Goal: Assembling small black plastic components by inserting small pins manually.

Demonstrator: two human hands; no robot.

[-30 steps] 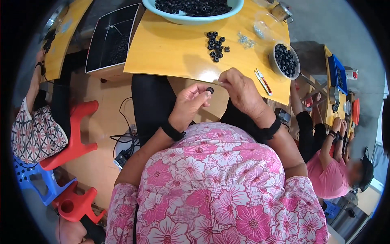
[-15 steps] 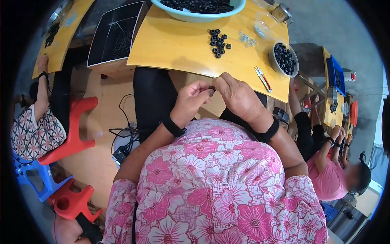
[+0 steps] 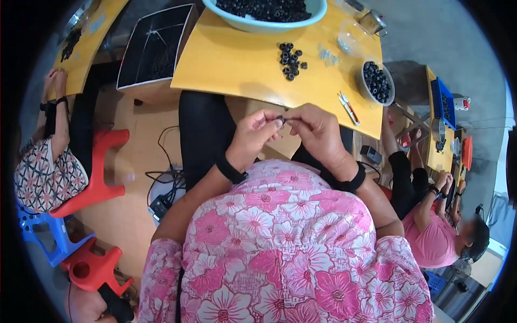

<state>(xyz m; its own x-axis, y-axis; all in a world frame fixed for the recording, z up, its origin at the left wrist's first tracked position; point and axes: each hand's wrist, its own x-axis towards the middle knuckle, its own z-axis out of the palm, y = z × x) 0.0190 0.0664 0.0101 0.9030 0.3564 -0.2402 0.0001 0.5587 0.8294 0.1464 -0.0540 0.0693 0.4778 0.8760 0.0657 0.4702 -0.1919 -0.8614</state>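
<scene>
Just off the near edge of the yellow desk (image 3: 231, 64), two bare hands meet, and it's fine fingertip work! The left hand (image 3: 252, 137) has its grip on a small black piece (image 3: 281, 119), rounded and smooth, caught between thumb and forefinger. From the right comes the right hand (image 3: 318, 132), thumb and fingers drawn into a tight pinch at that same piece; anything smaller between those fingertips is hidden. Both wrists wear broad, dull black bands (image 3: 353, 177).

Out onto the desk, smooth and faintly shiny: a loose cluster of black rings (image 3: 291, 62), stubby and hollow, lies far of the hands. Right of them, a scatter of pale, glinting bits (image 3: 328, 55), just beside a see-through plastic tub (image 3: 347, 44). Nearer, at the right, slim metal snips (image 3: 349, 109) with a red part lie at a slant, and beside them stands a round, translucent bowl (image 3: 362, 90) heaped with more black rings. At the far edge, a wide, pale blue basin (image 3: 258, 24) brims with dark pieces, and a metal mug (image 3: 372, 21) gleams in the far right corner. Left of the desk sits an open box (image 3: 148, 86), dark inside, small black pieces at its right.
</scene>
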